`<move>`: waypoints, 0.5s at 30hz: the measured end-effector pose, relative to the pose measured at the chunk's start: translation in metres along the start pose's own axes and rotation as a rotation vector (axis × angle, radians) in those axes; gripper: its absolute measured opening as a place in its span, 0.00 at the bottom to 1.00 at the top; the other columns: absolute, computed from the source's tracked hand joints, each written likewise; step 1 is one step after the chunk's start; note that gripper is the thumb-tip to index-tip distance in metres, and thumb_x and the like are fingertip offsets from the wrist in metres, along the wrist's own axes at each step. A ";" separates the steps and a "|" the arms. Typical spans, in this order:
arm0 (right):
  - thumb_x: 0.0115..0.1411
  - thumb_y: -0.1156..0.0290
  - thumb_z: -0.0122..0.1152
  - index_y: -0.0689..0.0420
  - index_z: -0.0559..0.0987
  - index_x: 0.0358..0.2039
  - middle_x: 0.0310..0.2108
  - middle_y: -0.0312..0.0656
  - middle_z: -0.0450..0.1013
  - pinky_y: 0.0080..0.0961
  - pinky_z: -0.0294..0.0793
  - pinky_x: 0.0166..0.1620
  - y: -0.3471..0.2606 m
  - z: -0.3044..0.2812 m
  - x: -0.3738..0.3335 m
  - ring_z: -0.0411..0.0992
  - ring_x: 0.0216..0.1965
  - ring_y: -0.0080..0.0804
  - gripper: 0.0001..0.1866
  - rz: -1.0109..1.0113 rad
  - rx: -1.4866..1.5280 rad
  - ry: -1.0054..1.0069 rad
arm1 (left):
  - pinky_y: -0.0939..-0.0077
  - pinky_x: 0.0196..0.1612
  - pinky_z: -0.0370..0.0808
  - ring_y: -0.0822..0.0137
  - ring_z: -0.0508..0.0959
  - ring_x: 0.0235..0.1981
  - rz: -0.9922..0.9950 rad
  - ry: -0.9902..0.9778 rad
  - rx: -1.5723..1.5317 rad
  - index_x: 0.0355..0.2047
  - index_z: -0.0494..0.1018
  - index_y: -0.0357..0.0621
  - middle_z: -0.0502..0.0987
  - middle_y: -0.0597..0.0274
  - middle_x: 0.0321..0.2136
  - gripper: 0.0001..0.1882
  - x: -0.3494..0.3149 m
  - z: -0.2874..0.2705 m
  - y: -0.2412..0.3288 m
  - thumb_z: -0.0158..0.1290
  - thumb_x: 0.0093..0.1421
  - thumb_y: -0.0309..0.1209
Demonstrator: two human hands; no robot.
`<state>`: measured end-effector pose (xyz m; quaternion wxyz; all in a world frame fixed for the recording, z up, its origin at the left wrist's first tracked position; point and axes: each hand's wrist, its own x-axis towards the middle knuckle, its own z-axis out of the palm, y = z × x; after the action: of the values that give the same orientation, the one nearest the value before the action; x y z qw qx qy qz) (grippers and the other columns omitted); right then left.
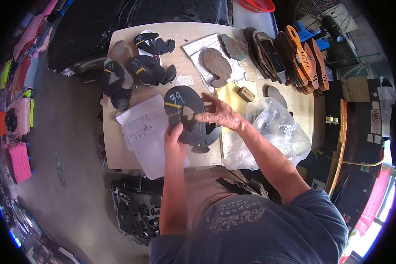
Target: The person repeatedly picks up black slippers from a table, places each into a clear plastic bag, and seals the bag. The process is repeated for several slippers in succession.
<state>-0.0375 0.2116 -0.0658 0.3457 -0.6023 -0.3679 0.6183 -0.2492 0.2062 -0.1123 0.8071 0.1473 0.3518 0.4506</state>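
Note:
My left hand (pixel 174 140) grips the lower left side of a black stack of cut-out shoe pieces (pixel 177 94), raised above the table's near side. A yellow band crosses the stack, with pale chalk marks above it. At its right side, my right hand (pixel 222 115) has its thumb and fingers apart, close to the curved opening; whether the fingertips touch it is unclear. Under and left of the stack lie white written sheets (pixel 141 123). More black cut-out pieces with yellow bands (pixel 149 70) rest at the table's far left.
The wooden table (pixel 202 162) also holds brown sole-shaped pieces (pixel 217 64) on white cloth, a small dark block (pixel 246 93) on yellow paper, and a clear plastic bag (pixel 273 136). Orange and brown soles (pixel 300 59) stand at the far right. Black cut-out scraps (pixel 136 211) sit below the near left edge.

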 end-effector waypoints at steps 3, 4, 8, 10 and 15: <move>0.49 0.48 0.80 0.70 0.61 0.67 0.56 0.56 0.74 0.35 0.72 0.60 -0.010 0.010 -0.005 0.73 0.59 0.45 0.56 -0.074 -0.012 -0.114 | 0.66 0.58 0.74 0.61 0.77 0.54 -0.022 -0.025 -0.094 0.61 0.67 0.34 0.76 0.52 0.53 0.25 -0.014 -0.001 0.000 0.53 0.65 0.31; 0.49 0.47 0.80 0.70 0.62 0.67 0.54 0.56 0.76 0.35 0.73 0.59 -0.013 0.014 -0.007 0.75 0.57 0.45 0.56 -0.042 -0.022 -0.106 | 0.65 0.58 0.74 0.61 0.77 0.54 -0.011 -0.031 -0.129 0.62 0.67 0.34 0.75 0.52 0.54 0.25 -0.017 -0.002 0.000 0.53 0.65 0.30; 0.46 0.43 0.79 0.69 0.64 0.65 0.51 0.58 0.77 0.36 0.74 0.57 -0.021 0.042 -0.016 0.76 0.56 0.49 0.57 -0.061 -0.306 0.034 | 0.58 0.64 0.71 0.58 0.73 0.61 -0.032 -0.059 -0.196 0.65 0.66 0.38 0.74 0.55 0.60 0.28 -0.024 -0.012 -0.002 0.45 0.72 0.44; 0.45 0.41 0.79 0.68 0.64 0.65 0.50 0.60 0.77 0.37 0.74 0.57 -0.025 0.053 -0.020 0.76 0.56 0.51 0.58 -0.091 -0.391 0.098 | 0.57 0.66 0.69 0.57 0.71 0.64 -0.009 -0.072 -0.153 0.68 0.62 0.40 0.70 0.56 0.63 0.32 -0.025 -0.018 -0.002 0.42 0.73 0.50; 0.49 0.37 0.76 0.69 0.69 0.62 0.50 0.61 0.78 0.38 0.76 0.57 -0.046 0.051 -0.016 0.77 0.54 0.51 0.54 -0.103 -0.470 -0.083 | 0.54 0.69 0.65 0.53 0.69 0.66 0.084 -0.119 -0.270 0.71 0.57 0.42 0.66 0.54 0.67 0.34 -0.029 -0.036 -0.002 0.40 0.74 0.52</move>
<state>-0.0886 0.2181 -0.0170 0.2118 -0.6209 -0.5456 0.5215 -0.2832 0.1785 -0.1261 0.8196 0.0786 0.2331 0.5174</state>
